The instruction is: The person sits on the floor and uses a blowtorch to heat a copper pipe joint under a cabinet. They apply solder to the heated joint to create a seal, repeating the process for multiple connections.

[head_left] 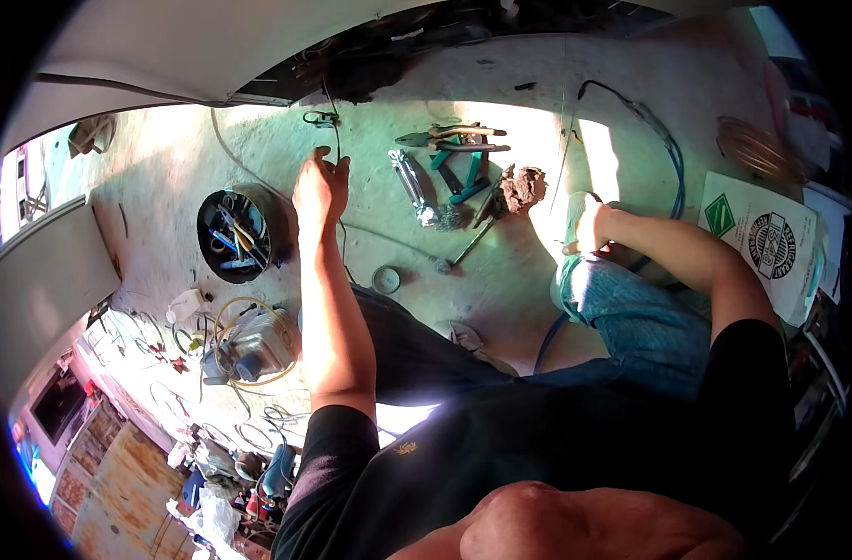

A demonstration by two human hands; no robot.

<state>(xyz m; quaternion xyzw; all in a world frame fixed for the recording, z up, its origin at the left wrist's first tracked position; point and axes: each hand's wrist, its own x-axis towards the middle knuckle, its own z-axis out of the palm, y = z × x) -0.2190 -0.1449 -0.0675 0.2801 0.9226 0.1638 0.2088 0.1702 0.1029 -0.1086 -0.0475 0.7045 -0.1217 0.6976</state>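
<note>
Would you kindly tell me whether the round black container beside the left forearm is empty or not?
Not empty: the round black container holds several tools, some with blue or yellowish parts, visible through its open top.

Black tub (pixel 273 222): round, packed with small tools (pixel 239 235), sitting on the pale floor (pixel 370 201).
Big pliers (pixel 444 139): lying flat, both handles pointing right.
Green and black tool (pixel 470 189): just below the pliers.
Silver bundle (pixel 411 187): long and shiny, left of the green and black tool.
Brown lump (pixel 523 189): all crumpled — right of the tools.
Little round dish (pixel 386 279): alone on the floor.
Yellow hose (pixel 234 383): looped around a boxy, see-through machine (pixel 262 338).
White box (pixel 745 245): far right, with a green diamond on it.
Copper coil (pixel 760 151): thin loops — just above the white box.
Blue hose (pixel 679 173): bendy, left of the white box.
Rusty board (pixel 132 453): bottom left, with orange patches.
</note>
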